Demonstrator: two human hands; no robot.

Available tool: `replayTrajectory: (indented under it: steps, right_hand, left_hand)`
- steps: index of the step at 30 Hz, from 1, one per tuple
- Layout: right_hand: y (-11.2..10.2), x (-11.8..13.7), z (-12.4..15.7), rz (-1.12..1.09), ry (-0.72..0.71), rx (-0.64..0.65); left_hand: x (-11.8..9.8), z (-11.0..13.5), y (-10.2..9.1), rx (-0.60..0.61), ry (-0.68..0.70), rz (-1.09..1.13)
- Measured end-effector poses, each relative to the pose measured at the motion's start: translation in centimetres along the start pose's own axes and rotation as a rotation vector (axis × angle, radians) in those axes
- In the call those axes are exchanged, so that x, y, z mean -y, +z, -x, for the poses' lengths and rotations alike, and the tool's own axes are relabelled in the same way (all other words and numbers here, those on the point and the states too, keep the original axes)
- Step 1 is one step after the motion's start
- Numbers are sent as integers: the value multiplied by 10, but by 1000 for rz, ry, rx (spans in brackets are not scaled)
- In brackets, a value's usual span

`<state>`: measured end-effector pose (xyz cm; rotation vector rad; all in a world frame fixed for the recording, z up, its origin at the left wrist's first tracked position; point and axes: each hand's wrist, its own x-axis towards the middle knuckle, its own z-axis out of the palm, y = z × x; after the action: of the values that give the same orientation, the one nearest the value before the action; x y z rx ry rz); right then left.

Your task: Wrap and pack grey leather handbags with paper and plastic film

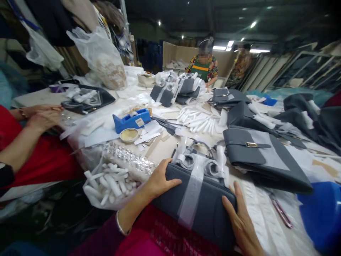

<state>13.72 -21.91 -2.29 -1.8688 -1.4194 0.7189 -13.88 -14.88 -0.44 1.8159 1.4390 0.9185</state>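
A dark grey handbag (pixel 210 209) lies at the table's near edge, half over my lap, with a band of clear tape (pixel 190 199) across its middle and wrapped handles on top. My left hand (pixel 160 181) grips its left end, thumb on the front face. My right hand (pixel 239 220) presses flat against its right end, fingers together.
A clear bag of white paper rolls (pixel 112 185) sits left of the handbag. More grey bags (pixel 263 160) lie to the right, a blue tape dispenser (pixel 131 121) and a small dish (pixel 129 135) in the middle. A person in red (pixel 32 142) sits at left; two others stand at the far end. A blue tub (pixel 322 213) is at right.
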Motion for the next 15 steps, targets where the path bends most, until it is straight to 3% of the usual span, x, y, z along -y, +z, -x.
replayTrajectory:
  steps: [4, 7, 9, 11, 13, 15]
  right_hand:
    - [-36, -6, -1, 210, 13, 3]
    - [-42, 41, -22, 455, -296, -101]
    - [-23, 91, -41, 557, -629, -60]
    - [13, 136, -61, 522, -877, 212]
    - [54, 164, -76, 555, -993, 501]
    - [87, 171, -87, 674, -1023, 687]
  left_hand:
    - [0, 6, 12, 97, 21, 95]
    - [5, 9, 15, 102, 22, 120]
    - [7, 14, 14, 57, -15, 126]
    - [7, 22, 12, -3, -81, 151]
    - [7, 34, 9, -50, -151, 204]
    - [7, 48, 5, -62, -231, 273]
